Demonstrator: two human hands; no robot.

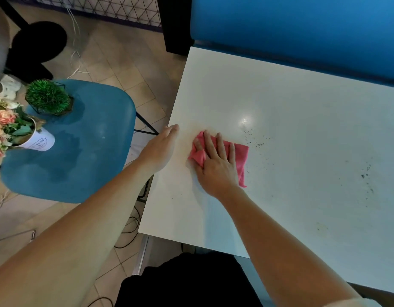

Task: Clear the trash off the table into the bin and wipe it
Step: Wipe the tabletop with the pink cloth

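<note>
I see my right hand (216, 167) pressing flat on a pink cloth (240, 155) near the centre of the frame, fingers (208, 141) straight and spread, on the white worktop (302, 120). My left hand (161, 148) is open at the worktop's left edge. Dark specks (257, 141) lie just right of the cloth. At left, a blue chair (87, 156) carries a green plant (48, 98) and a tilted white pot of flowers (39, 141).
</note>
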